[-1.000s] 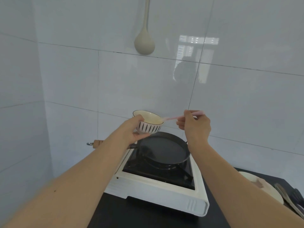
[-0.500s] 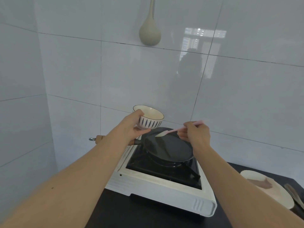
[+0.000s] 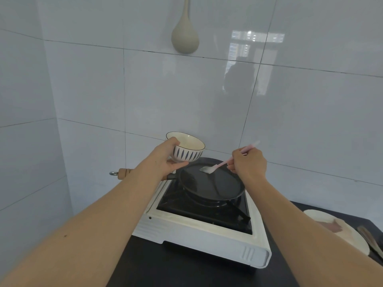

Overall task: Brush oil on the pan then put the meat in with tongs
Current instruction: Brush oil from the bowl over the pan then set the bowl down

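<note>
A black frying pan (image 3: 213, 186) with a wooden handle (image 3: 123, 173) sits on a white portable stove (image 3: 199, 226). My left hand (image 3: 165, 157) holds a white bowl with dark blue dashes (image 3: 187, 148) above the pan's far left rim. My right hand (image 3: 247, 164) grips a pink brush (image 3: 219, 165) by its handle; the pale bristle head touches the pan's far surface. At the right edge a cream plate (image 3: 348, 235) carries a piece of meat (image 3: 330, 225), and tongs (image 3: 371, 239) lie beside it, partly cut off.
The stove stands on a black counter (image 3: 149, 266) against a white tiled wall. A beige ladle (image 3: 185, 38) hangs on the wall above the pan. A second tiled wall closes in on the left.
The brush left the bowl, swung down and now touches the pan. The bowl stayed raised in my left hand. The camera tilted down slightly.
</note>
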